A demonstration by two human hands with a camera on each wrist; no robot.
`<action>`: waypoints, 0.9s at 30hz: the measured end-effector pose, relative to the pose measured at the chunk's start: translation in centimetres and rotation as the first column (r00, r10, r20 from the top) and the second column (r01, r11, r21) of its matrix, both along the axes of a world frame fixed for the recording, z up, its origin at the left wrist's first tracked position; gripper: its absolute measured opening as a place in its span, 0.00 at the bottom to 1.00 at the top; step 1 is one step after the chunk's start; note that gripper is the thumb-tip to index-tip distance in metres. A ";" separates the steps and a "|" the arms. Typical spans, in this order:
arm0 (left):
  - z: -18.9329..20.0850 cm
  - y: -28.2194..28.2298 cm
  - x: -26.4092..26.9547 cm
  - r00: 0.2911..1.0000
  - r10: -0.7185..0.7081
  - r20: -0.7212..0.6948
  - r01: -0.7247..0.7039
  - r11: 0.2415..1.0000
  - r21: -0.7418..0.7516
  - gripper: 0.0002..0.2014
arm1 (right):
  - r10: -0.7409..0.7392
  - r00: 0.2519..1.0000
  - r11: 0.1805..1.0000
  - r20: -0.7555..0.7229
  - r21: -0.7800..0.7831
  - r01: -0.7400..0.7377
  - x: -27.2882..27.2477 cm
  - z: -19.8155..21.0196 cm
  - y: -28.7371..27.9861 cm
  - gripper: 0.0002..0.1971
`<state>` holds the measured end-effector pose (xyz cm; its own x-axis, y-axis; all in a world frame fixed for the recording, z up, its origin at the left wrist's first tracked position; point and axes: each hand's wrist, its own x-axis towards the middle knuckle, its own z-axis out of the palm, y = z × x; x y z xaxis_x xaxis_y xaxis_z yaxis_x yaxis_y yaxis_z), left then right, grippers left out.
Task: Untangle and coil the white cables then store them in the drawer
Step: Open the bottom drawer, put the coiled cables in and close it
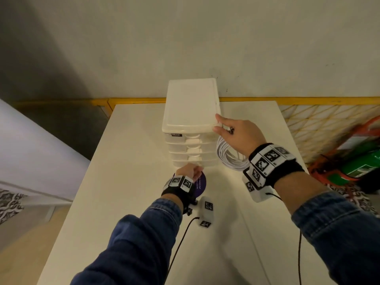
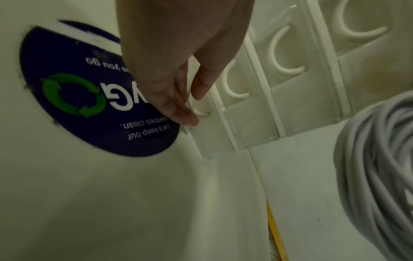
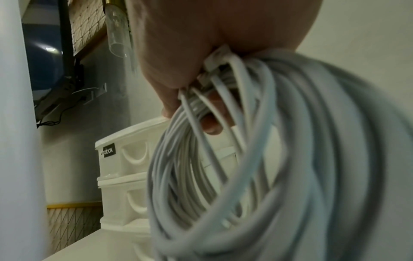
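1. We judge the untangling and coiling done: the white cables (image 3: 257,159) hang as one tidy coil from our right hand (image 1: 238,136), whose fingers are curled tight around the top of the loops.
2. Storing is what is left. Every drawer of the drawer unit (image 1: 191,112) looks closed, so none can take the coil yet.
3. Our left hand (image 2: 178,74) is at the bottom drawer handle (image 2: 200,109), fingers nearly straight and touching it, thumb apart on the other side (not yet a real grip, as far as the left wrist view shows).
4. The right thumb and forefinger touch the unit's top front corner, probably to steady it, so the coil hangs just beside the unit's right side, above the table (image 1: 226,254).
5. Room: the table in front of the drawers is open apart from a flat purple sticker (image 2: 67,88), so the drawer should slide out freely. The table's right edge lies near the coil, with a yellow mesh fence (image 1: 329,122) beyond.
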<state>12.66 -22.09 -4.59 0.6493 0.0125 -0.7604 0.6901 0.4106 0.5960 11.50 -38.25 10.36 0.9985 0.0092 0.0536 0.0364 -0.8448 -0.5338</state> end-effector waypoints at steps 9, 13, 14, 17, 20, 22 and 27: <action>-0.3 0.2 -0.4 1.000 0.009 0.030 -0.008 1.000 -0.024 0.17 | -0.029 1.000 0.999 0.011 0.041 0.028 -0.1 -0.6 0.2 0.23; -0.2 0.5 -1.6 1.000 0.010 0.026 -0.010 1.000 -0.006 0.12 | -0.037 0.999 0.998 0.010 0.045 0.036 -0.1 -0.6 0.2 0.23; -0.3 0.6 -2.1 0.999 0.000 0.032 0.000 1.000 0.000 0.11 | -0.037 0.999 0.998 0.010 0.049 0.037 -0.1 -0.6 0.2 0.23; -0.9 1.1 -3.8 0.999 -0.038 0.033 0.037 0.999 0.038 0.07 | -0.047 0.999 0.997 0.010 0.069 0.046 -0.3 -0.7 0.4 0.23; -0.9 1.8 -6.1 0.999 -0.031 0.013 0.031 0.999 0.024 0.05 | -0.062 0.998 0.995 0.012 0.083 0.061 -0.5 -0.7 0.6 0.23; -0.9 2.2 -7.5 1.000 -0.027 -0.008 0.027 0.999 0.018 0.07 | -0.067 0.998 0.994 0.010 0.085 0.066 -0.5 -0.7 0.6 0.23; -0.5 3.0 -10.0 0.999 -0.050 0.011 0.049 0.998 0.050 0.05 | -0.059 0.998 0.995 0.007 0.076 0.058 -0.5 -0.8 0.7 0.24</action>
<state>2.65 -19.11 -5.12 0.6596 0.0172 -0.7515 0.7013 0.3458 0.6234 10.99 -37.57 9.59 0.9967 -0.0536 0.0616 -0.0063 -0.8030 -0.5960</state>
